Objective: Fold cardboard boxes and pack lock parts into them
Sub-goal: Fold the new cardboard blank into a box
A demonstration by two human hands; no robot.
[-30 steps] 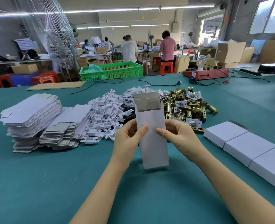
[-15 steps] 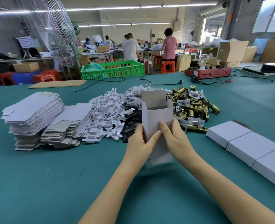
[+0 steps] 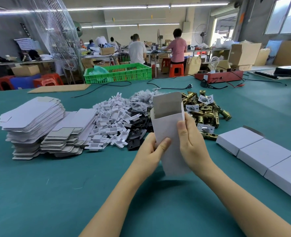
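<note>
Carton [image 3: 168, 132] pinched upright above green table [image 3: 38, 194] by left hand [image 3: 149, 151] and right hand [image 3: 192, 142], close together, top flap raised for filling. Brass latches [image 3: 207, 112] and white inserts [image 3: 110, 124] heaped just behind, within reach.

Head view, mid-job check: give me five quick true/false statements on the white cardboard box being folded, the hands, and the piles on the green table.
1. Both hands hold the white cardboard box. True: the left hand and the right hand grip it.
2. The box's top flap is closed. False: it stands open, and the inside shows.
3. The pile of brass lock parts lies behind the box. True.
4. The stack of flat white box blanks lies right of the hands. False: it lies to the left.
5. The closed white boxes are stacked in a tower. False: they lie in a row on the green table.
</note>
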